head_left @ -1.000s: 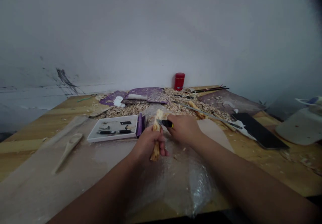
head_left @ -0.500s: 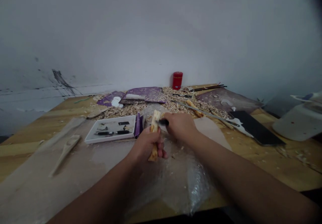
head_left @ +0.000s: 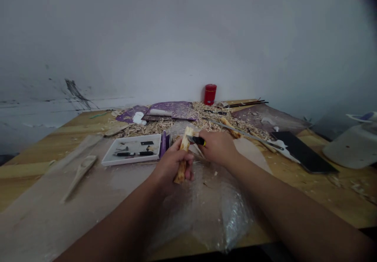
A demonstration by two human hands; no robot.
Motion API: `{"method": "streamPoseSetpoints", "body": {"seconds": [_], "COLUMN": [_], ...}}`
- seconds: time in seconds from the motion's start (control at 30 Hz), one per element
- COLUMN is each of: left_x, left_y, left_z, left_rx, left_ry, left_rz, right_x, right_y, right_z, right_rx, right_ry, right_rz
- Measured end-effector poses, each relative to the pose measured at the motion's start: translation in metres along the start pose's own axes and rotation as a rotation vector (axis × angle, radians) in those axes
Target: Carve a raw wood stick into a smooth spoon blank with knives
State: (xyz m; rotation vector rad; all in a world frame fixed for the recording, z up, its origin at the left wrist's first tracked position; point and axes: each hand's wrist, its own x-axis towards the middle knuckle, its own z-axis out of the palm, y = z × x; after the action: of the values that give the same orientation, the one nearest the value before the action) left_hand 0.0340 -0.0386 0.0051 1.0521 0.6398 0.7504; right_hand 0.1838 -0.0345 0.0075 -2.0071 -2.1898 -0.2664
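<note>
1. The left hand, just below the centre of the frame, is wrapped around the stick, thumb on top and fingertips curling out at its right side.
2. The stick stands tilted at the middle of the frame; its pale upper end pokes out above the fist, and its yellow-brown lower end shows beneath.
3. The right hand, just right of centre, grasps the knife, whose handle is black with a bit of yellow.
4. The knife's blade points left and lies against the upper part of the stick; how deep it bites is too small to tell.
5. Left of the hands, a white tray holds a pen and small dark pieces; a purple packet stands just beside its right edge.
6. A spoon lies at lower left on a cloudy sheet spread over the table.
7. Shavings heap across the middle, behind the hands, with a metal strip slanting over them to the right.
8. A red tin stands upright near the wall.
9. At right, a black slab lies near a pale tub.
</note>
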Motion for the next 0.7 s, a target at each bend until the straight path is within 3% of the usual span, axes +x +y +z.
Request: {"method": "streamPoseSetpoints", "body": {"seconds": [0.23,0.47,0.7], "left_x": [-0.004,-0.001,0.002], "left_y": [-0.001,-0.002,-0.001], "left_z": [-0.001,0.002,-0.004], "left_rx": [0.066,0.009,-0.054], "left_ry": [-0.117,-0.021,0.071], "left_rz": [-0.104,0.007,0.004], "right_x": [0.002,0.002,-0.009], "right_y": [0.004,0.000,-0.017], "right_z": [-0.001,0.004,0.004], "right_rx": [-0.039,-0.017,0.049], "right_ry": [-0.066,-0.048,-0.106], "right_rz": [0.057,0.001,-0.130]}}
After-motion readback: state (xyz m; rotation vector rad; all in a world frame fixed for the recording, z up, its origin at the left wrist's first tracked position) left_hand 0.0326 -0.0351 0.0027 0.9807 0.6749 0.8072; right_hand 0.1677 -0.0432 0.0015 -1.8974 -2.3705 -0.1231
